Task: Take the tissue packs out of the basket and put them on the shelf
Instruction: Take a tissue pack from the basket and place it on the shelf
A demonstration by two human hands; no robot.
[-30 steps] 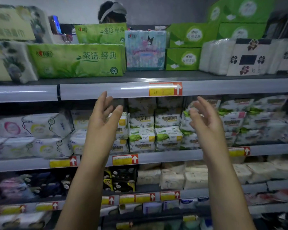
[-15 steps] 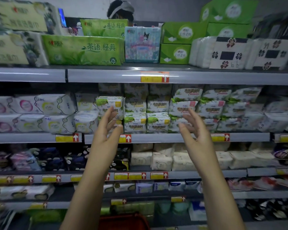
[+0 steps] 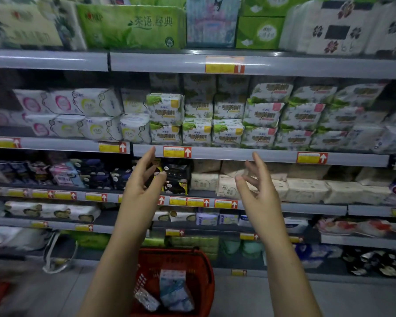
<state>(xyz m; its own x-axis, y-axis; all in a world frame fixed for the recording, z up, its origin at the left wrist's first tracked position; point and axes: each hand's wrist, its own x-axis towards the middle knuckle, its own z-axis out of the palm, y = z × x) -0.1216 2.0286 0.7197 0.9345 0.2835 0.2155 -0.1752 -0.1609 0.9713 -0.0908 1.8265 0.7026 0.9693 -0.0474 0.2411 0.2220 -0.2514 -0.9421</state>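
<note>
While both hands are held empty above the red plastic shopping basket (image 3: 181,251), the blue-and-white wrapped tissue packs (image 3: 173,291) are seen lying inside it.

The left hand (image 3: 138,188) and the right hand (image 3: 260,195) are raised well above the basket, one towards each side of it, with palms turned inward and fingers loosely spread; nothing is gripped by either. This spacing is judged to suit a soft pack being taken between two palms, so a reach down into the basket is probably called for next. The grey metal store shelving (image 3: 220,154) is found behind and above the basket. Its tiers are crowded with wrapped packs, so a free gap must be picked out for each pack.
</note>
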